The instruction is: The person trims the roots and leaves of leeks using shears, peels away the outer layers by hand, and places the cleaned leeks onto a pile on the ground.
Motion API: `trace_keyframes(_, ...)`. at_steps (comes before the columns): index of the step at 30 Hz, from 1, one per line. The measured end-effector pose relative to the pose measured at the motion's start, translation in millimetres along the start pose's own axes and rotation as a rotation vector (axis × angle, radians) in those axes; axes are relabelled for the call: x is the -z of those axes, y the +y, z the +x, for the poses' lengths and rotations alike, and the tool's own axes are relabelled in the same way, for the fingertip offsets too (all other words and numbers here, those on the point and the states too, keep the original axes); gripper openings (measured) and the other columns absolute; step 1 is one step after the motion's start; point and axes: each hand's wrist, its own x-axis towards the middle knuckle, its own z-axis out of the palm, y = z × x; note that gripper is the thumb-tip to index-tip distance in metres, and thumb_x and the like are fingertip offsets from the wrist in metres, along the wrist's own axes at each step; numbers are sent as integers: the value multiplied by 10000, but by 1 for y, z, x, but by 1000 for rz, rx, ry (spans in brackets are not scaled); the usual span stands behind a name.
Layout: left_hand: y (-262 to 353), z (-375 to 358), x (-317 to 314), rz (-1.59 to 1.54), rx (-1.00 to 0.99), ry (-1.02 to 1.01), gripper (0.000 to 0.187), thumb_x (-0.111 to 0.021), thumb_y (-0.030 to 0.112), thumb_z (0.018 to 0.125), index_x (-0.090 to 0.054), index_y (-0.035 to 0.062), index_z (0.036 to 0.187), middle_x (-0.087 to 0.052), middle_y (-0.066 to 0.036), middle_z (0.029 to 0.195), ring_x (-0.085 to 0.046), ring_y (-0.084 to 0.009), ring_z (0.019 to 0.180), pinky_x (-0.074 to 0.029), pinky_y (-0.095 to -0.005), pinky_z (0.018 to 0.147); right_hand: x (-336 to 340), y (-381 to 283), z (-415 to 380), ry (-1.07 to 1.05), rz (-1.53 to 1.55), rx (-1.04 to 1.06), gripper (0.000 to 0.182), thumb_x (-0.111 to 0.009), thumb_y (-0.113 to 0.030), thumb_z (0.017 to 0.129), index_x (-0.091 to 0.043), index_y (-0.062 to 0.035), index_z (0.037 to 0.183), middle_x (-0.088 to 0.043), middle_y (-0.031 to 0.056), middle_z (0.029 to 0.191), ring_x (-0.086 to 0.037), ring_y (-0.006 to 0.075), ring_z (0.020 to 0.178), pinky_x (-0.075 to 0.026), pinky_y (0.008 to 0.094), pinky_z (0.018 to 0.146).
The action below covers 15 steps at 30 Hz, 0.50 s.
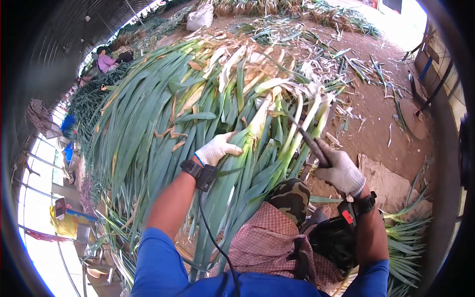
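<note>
My left hand (219,149), in a pale work glove, is closed around a leek (258,122) where its white stalk turns into green leaves. The leek's root end points up and away from me, and its long leaves hang toward my lap. My right hand (340,169), gloved too, grips the dark handle of a knife (308,140). The blade slants up and left, close to the white stalks of a few other leeks (308,120). Under and beyond my left hand lies a large heap of leeks (163,101), with dry brown leaves among the green.
Leaf scraps (363,72) litter the brown dirt floor (376,116). At the lower right lies another bunch of leeks (405,255). A round-bladed shovel (413,118) rests by the right wall. A person in pink (106,62) sits at the far left. A white sack (200,18) stands behind the heap.
</note>
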Motion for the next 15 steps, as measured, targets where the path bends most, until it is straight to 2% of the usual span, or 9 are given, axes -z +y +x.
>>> trace_keyframes(2, -8, -3, -7, -87, -1, -6, 742, -789, 63, 868, -535, -67, 1553, -728, -66, 1276, -683, -133, 1096, -540, -308, 1019, -11, -7, -11, -103, 95, 48, 913, -798, -183, 875, -392, 3, 1672, -715, 169, 947, -696, 183, 841, -576, 331, 848)
trace_keyframes(4, -16, -3, -7, -131, -10, -22, 717, -783, 61, 876, -549, -65, 1541, -729, -64, 1272, -682, -134, 1101, -539, -309, 1022, -25, -6, -15, -189, -120, 189, 833, -741, -164, 913, -409, -17, 1663, -694, 210, 859, -752, 305, 771, -586, 394, 761)
trace_keyframes(6, -23, -3, -7, -139, -11, 8, 659, -774, 66, 891, -578, -56, 1508, -743, -66, 1255, -708, -143, 1065, -565, -319, 998, -28, -16, -10, -186, -199, 163, 813, -743, -169, 891, -443, -8, 1630, -706, 245, 836, -755, 413, 787, -590, 472, 754)
trace_keyframes(8, -27, -1, -13, -187, 6, 22, 628, -769, 67, 900, -591, -53, 1490, -751, -69, 1245, -722, -148, 1040, -579, -323, 985, -20, -8, 9, -124, -278, 100, 808, -755, -216, 874, -468, 5, 1596, -710, 274, 838, -749, 457, 810, -581, 523, 758)
trace_keyframes(9, -30, 0, -14, -186, -9, 47, 588, -760, 66, 913, -604, -54, 1466, -761, -77, 1233, -738, -154, 1017, -596, -329, 965, -19, 0, 13, -97, -323, 81, 796, -759, -259, 865, -490, 4, 1567, -714, 301, 872, -750, 473, 870, -577, 537, 777)
trace_keyframes(12, -40, 3, -10, -192, -1, 64, 557, -756, 66, 927, -611, -58, 1450, -764, -87, 1230, -746, -166, 1037, -601, -336, 970, -29, -15, 9, -256, -345, 171, 776, -758, -268, 860, -509, -2, 1545, -719, 311, 903, -752, 469, 900, -576, 537, 802)
trace_keyframes(15, -39, 0, -10, -213, 34, 56, 526, -740, 94, 960, -613, -51, 1449, -765, -96, 1234, -755, -179, 1048, -607, -344, 973, -22, -11, 26, -199, -355, 102, 740, -749, -246, 855, -545, -34, 1533, -738, 306, 963, -754, 460, 911, -585, 528, 828)
